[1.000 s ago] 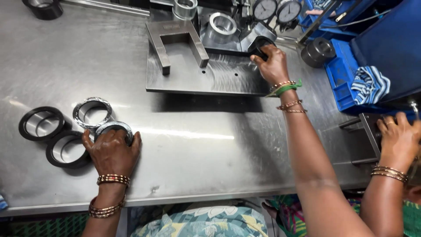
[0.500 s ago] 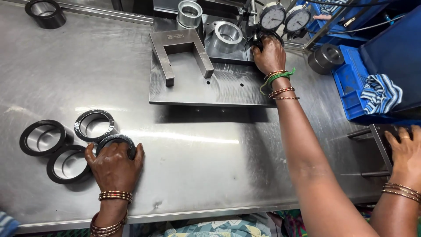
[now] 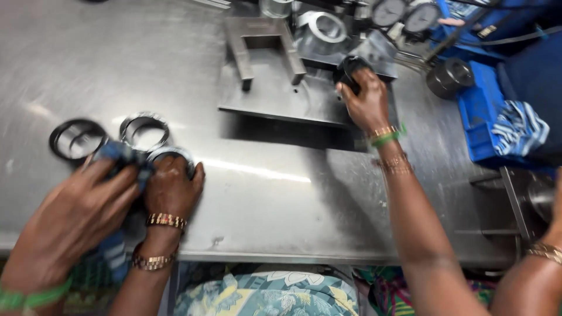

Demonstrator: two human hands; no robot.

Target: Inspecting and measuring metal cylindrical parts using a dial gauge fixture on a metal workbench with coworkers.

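My right hand (image 3: 366, 102), with green and gold bangles at the wrist, is stretched out to the grey fixture plate (image 3: 275, 99) and is closed around a black ring (image 3: 349, 67) at the plate's right edge. My left hand (image 3: 70, 216) is blurred at the lower left and grips a blue cloth (image 3: 120, 155). Beside it, another person's hand (image 3: 170, 187) with gold bangles presses on a metal ring (image 3: 175, 153). Just beyond them on the steel table lie a dark ring (image 3: 76, 139) and a shiny ring (image 3: 144, 130).
On the plate stand a U-shaped block (image 3: 263, 35) and a bright ring (image 3: 321, 26), with two dial gauges (image 3: 389, 11) behind. To the right are a dark round part (image 3: 449, 76), a blue crate (image 3: 486, 117) and another hand (image 3: 550, 234). The table's front edge (image 3: 328, 256) is close to me.
My left hand has come in from the lower left with the blue cloth. My right hand has drawn back from the gauges, keeping the black ring. The bangled hand stayed on its ring.
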